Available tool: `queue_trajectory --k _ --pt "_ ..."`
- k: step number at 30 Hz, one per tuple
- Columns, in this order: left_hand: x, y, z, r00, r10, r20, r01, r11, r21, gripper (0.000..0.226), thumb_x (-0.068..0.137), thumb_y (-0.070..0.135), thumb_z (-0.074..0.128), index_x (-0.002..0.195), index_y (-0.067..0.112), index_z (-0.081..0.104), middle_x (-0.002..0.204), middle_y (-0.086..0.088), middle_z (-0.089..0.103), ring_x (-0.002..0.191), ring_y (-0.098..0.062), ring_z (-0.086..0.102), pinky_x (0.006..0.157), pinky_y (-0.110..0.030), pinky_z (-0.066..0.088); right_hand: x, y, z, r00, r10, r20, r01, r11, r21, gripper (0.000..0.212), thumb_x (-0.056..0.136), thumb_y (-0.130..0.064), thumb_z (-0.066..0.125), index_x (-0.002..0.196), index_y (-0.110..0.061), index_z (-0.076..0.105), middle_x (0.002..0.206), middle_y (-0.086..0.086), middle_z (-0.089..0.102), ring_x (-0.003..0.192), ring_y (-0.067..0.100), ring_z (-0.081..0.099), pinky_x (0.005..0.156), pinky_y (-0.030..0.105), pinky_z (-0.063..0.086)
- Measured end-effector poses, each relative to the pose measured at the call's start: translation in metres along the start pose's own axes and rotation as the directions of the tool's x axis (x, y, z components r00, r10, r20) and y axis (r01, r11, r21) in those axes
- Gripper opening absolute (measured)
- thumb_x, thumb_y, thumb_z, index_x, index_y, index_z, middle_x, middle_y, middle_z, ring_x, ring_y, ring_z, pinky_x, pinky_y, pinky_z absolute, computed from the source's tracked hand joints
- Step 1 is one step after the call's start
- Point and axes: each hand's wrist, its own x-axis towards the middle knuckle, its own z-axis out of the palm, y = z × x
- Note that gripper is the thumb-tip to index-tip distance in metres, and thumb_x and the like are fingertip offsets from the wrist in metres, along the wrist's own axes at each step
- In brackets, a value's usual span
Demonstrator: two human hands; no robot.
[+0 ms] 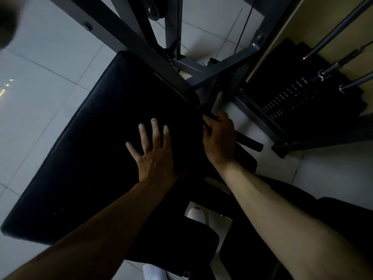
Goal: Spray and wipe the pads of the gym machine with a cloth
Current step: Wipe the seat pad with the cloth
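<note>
Left grip (153, 152) lay open and flat on the black pad (90, 138), fingers spread and straight, palm down near the pad's right half. Right grip (219, 138) was curled round a black bar (250, 144) just beside the pad's right edge, the bar's far end sticking out past the wrist. The pad slanted across the pale tiled floor (40, 77), bolted under the grey frame (113, 23). To the right stood the dark weight stack (292, 100).
</note>
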Motion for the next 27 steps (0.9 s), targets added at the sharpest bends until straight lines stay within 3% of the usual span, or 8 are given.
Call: queue_trajectory --k 5,8,11,14,17,21,25,27 --pt "0.006 0.007 0.004 0.998 -0.053 0.033 0.05 0.996 0.075 0.138 0.073 0.072 0.074 0.158 0.022 -0.022 0.156 -0.011 -0.048 0.143 -0.042 -0.043 0.113 -0.08 -0.003 -0.102 -0.001 0.008 0.93 -0.278 0.242 0.258 0.96 0.113 0.051 0.088 -0.018 0.072 0.137 -0.033 0.065 0.145 0.004 0.054 0.131 0.032 0.051 0.106 0.041 0.049" --pt "0.006 0.01 0.002 0.997 -0.075 0.032 0.072 0.994 0.081 0.137 0.073 0.07 0.075 0.158 0.021 -0.022 0.154 -0.011 -0.05 0.141 -0.042 -0.045 0.112 -0.08 -0.003 -0.077 0.014 0.002 0.907 -0.331 0.259 0.32 0.944 0.085 0.051 0.086 -0.014 0.071 0.134 -0.031 0.068 0.142 0.008 0.056 0.126 0.038 0.054 0.101 0.047 0.052" --pt "0.006 0.012 0.002 0.996 -0.084 0.044 0.08 0.994 0.078 0.142 0.068 0.072 0.077 0.158 0.02 -0.02 0.155 -0.011 -0.049 0.143 -0.042 -0.043 0.113 -0.08 -0.003 -0.025 0.021 -0.004 0.984 -0.166 0.072 0.163 0.986 0.044 0.041 0.093 -0.019 0.059 0.132 -0.022 0.069 0.134 0.01 0.059 0.118 0.036 0.056 0.097 0.048 0.053" --pt "0.007 0.013 0.001 0.995 -0.087 0.051 0.082 0.992 0.092 0.145 0.066 0.071 0.079 0.159 0.02 -0.02 0.155 -0.011 -0.049 0.143 -0.042 -0.042 0.113 -0.08 0.0 -0.018 0.012 0.004 0.996 0.088 -0.032 -0.085 0.993 0.085 0.04 0.095 -0.011 0.066 0.133 -0.02 0.068 0.134 0.009 0.057 0.118 0.031 0.055 0.1 0.047 0.051" --pt "0.007 0.014 0.001 0.996 -0.088 0.035 0.085 0.993 0.086 0.137 0.072 0.073 0.073 0.16 0.02 -0.018 0.157 -0.012 -0.046 0.144 -0.043 -0.041 0.113 -0.08 0.001 -0.076 -0.001 0.012 0.994 -0.087 0.06 0.082 0.994 0.075 0.046 0.088 -0.015 0.07 0.133 -0.023 0.069 0.136 0.01 0.058 0.124 0.033 0.054 0.107 0.042 0.045" --pt "0.006 0.015 0.0 0.996 -0.084 0.032 0.082 0.994 0.07 0.133 0.074 0.073 0.071 0.16 0.02 -0.017 0.158 -0.011 -0.045 0.144 -0.043 -0.04 0.112 -0.08 0.002 -0.104 0.022 0.002 0.929 -0.313 0.197 0.306 0.95 0.062 0.047 0.085 -0.017 0.061 0.13 -0.029 0.07 0.134 0.013 0.06 0.117 0.041 0.06 0.092 0.047 0.056" --pt "0.006 0.015 0.0 0.996 -0.078 0.033 0.075 0.995 0.067 0.141 0.068 0.072 0.077 0.16 0.019 -0.016 0.156 -0.01 -0.048 0.144 -0.042 -0.041 0.112 -0.081 0.0 -0.041 0.053 -0.004 1.0 0.003 0.01 -0.004 0.998 0.067 0.041 0.09 -0.008 0.07 0.128 -0.023 0.071 0.128 0.011 0.06 0.115 0.035 0.059 0.092 0.053 0.054" --pt "0.005 0.014 0.001 0.997 -0.073 0.022 0.072 0.997 0.043 0.142 0.066 0.07 0.079 0.16 0.019 -0.015 0.156 -0.009 -0.048 0.144 -0.041 -0.042 0.112 -0.081 -0.001 -0.03 0.051 -0.002 0.981 0.177 -0.075 -0.166 0.977 0.135 0.035 0.093 -0.012 0.067 0.126 -0.021 0.072 0.124 0.008 0.059 0.111 0.03 0.058 0.09 0.052 0.053"
